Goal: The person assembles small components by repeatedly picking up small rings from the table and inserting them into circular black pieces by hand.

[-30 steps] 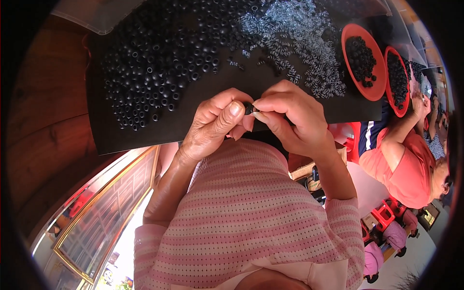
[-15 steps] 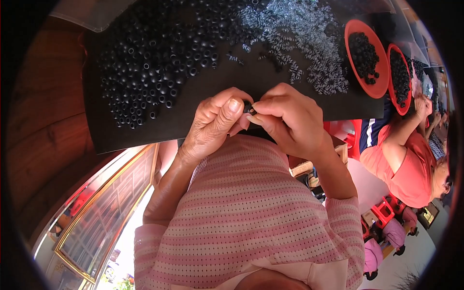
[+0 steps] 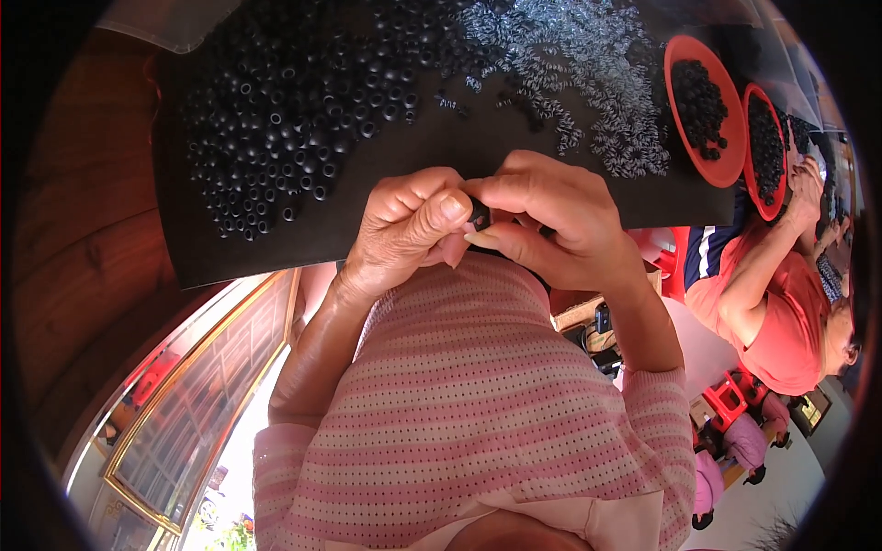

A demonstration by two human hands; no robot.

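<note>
Just past the table's near edge, my left hand (image 3: 404,228) pinches a small black plastic part (image 3: 480,217) between thumb and fingers. My right hand (image 3: 556,220) meets it from the other side, its thumb and forefinger closed on the same part. Fingers cover most of the piece, so its exact shape is hard to make out. Beyond my hands, many hollow black caps (image 3: 303,138) lie spread over the left of the black table (image 3: 413,156). To their right is a heap of small metal springs (image 3: 588,83).
At the table's right, a red bowl (image 3: 732,151) holds black pieces, with a second red bowl (image 3: 781,184) beside it. A co-worker in a coral shirt (image 3: 781,321) sits to the right, hands near that bowl. Red stools (image 3: 726,399) stand farther back.
My right forefinger has shifted up and left over the black part, and its thumb has moved slightly left. The part is still held between both hands. The co-worker's hand has moved up slightly.
</note>
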